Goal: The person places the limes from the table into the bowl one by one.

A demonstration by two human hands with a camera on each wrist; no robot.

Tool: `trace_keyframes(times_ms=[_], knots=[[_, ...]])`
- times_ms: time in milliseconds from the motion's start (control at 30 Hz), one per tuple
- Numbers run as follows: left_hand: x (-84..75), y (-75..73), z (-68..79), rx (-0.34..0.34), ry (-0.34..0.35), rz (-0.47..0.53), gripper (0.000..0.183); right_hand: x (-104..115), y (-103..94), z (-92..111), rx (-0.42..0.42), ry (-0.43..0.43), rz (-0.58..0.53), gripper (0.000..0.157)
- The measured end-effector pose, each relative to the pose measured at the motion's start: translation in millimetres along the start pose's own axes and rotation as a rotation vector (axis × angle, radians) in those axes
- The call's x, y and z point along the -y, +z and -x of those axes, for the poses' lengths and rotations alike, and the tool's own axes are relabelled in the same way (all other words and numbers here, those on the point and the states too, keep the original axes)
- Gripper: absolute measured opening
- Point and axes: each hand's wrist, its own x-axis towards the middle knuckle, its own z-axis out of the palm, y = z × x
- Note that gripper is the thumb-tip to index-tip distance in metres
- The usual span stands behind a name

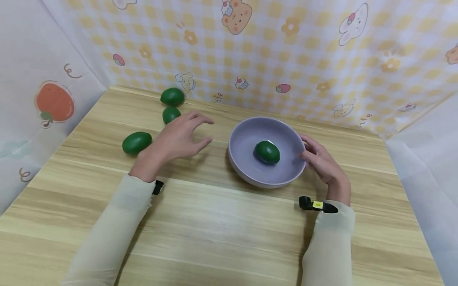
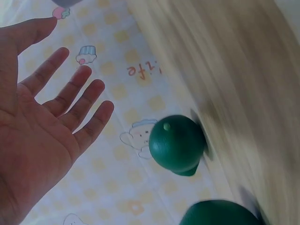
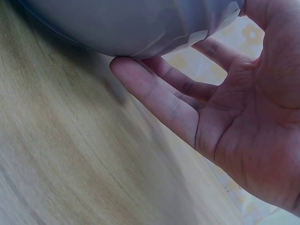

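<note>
A lavender bowl (image 1: pixel 247 169) with one green lime (image 1: pixel 267 152) inside stands right of the middle of the table in the head view. My right hand (image 1: pixel 323 161) grips its right rim, thumb over the edge and fingers against the outer wall. The right wrist view shows those fingers (image 3: pixel 157 96) under the bowl's curved side (image 3: pixel 126 28). Left of the bowl, my left hand (image 1: pixel 180 137) hovers with spread, relaxed fingers and holds nothing. Behind it, a lime (image 1: pixel 171 114) is partly covered by the hand; another lime (image 1: pixel 137 143) lies beside the wrist.
A further lime (image 1: pixel 172 96) lies near the back edge of the wooden table (image 1: pixel 222 234). Behind the table hangs a yellow checked cloth (image 1: pixel 264 51) with cartoon prints. White cloth with a printed fruit (image 1: pixel 55 102) closes off the left side.
</note>
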Motion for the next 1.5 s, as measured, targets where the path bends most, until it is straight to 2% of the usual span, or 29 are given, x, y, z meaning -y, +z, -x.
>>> trace_keyframes(times_ms=[167,467,800,1033,1300,1500], knots=[[9.6,-3.7,6.5,0.000,-0.001,-0.016,0.053,-1,1.4,-1,-0.006,0.001,-0.002,0.063],[29.0,-10.5,17.2,-0.028,-0.042,-0.024,0.051,-1,3.0,-2,-0.005,0.006,0.002,0.062],[37.8,-15.1,23.4,-0.050,-0.048,-0.015,0.048,-2,-0.7,2,-0.001,-0.018,0.006,0.061],[47.7,-26.1,36.3,-0.053,-0.116,-0.050,0.047,-2,1.5,0,0.003,-0.023,-0.019,0.060],[62.2,-36.1,46.7,-0.072,-0.140,-0.068,0.046,-3,1.2,1,-0.008,-0.014,0.000,0.060],[66.5,-48.1,54.9,-0.046,-0.193,-0.075,0.047,-3,1.9,0,0.000,-0.019,0.013,0.060]])
